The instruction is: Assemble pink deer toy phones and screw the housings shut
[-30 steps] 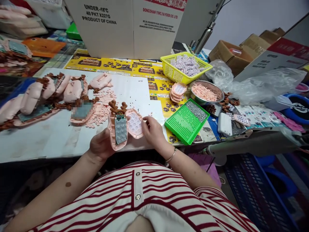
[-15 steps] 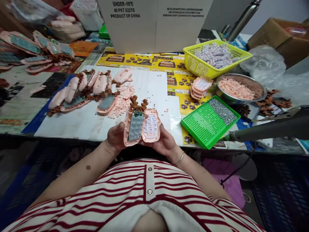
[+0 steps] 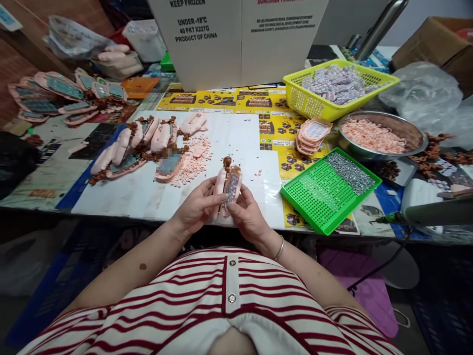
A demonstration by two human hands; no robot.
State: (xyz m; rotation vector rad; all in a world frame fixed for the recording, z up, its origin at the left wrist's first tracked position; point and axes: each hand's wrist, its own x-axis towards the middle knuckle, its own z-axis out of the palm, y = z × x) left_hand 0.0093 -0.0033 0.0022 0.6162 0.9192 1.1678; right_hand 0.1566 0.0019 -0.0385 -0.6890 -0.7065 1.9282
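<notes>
Just past the table's front edge, my left hand (image 3: pixel 197 204) is closed on a pink toy phone back shell (image 3: pixel 219 182), turned edge-on, with brown antlers (image 3: pixel 227 161) at its top. My right hand (image 3: pixel 249 212) grips the pink front cover (image 3: pixel 239 181), whose inner side with clear and whitish keypad parts (image 3: pixel 232 187) faces the back shell. The two halves stand upright side by side, close together; whether they touch low down is hidden by my fingers. The circuit board inside the back shell is out of sight.
Pink shells (image 3: pixel 121 147) with antlers and scattered small pink pieces (image 3: pixel 194 160) lie left. Rightward are stacked covers (image 3: pixel 312 135), a green tray (image 3: pixel 314 195) of screws, a yellow basket (image 3: pixel 314 101), a steel bowl (image 3: pixel 345 140) and a screwdriver arm (image 3: pixel 436 214). A carton (image 3: pixel 207 64) stands behind.
Both halves have turned from facing up to standing edge-on, their inner sides toward each other. My hands have come closer together. The camera view has shifted slightly.
</notes>
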